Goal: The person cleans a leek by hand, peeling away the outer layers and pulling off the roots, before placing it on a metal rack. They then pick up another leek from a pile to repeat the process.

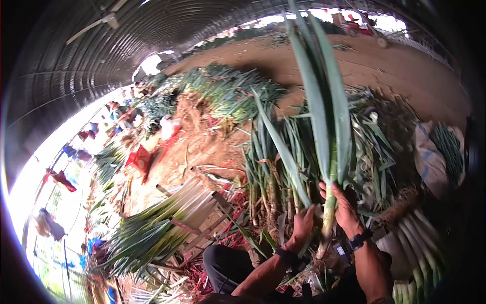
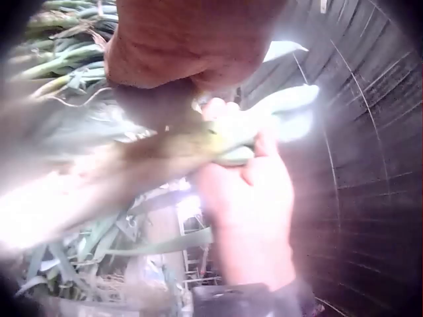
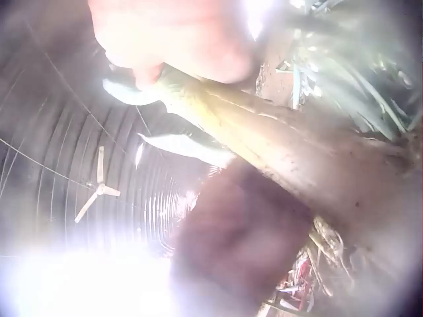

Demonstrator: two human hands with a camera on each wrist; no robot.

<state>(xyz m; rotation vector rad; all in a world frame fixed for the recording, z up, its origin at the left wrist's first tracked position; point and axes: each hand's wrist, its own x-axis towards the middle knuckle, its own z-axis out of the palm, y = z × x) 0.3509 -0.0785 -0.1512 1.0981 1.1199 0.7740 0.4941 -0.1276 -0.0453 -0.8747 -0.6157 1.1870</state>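
Observation:
A large leek point(image 1: 329, 209) stands nearly upright, its broad green leaves fanned above and its roots low down. My right hand point(image 1: 347, 210) grips it where the leaves meet the pale stalk. Just left of the stalk, my left hand point(image 1: 302, 224) has curled fingers at the lower end of a long leaf point(image 1: 283, 147) that slants up and left. In the left wrist view the stalk point(image 2: 158, 155) crosses below my left hand point(image 2: 192, 39), blurred. The right wrist view has my right hand point(image 3: 168, 39) around the leek point(image 3: 264, 132), and the leaf point(image 3: 185, 146) reaching my left hand.
Left of my knee, trimmed leeks point(image 1: 167, 218) lie across a wooden rack point(image 1: 202, 233). Upright leeks point(image 1: 273, 177) stand in front, with a larger pile point(image 1: 228, 91) beyond. At the right are pale-stalked leeks point(image 1: 417, 243) and a white sack point(image 1: 428, 157).

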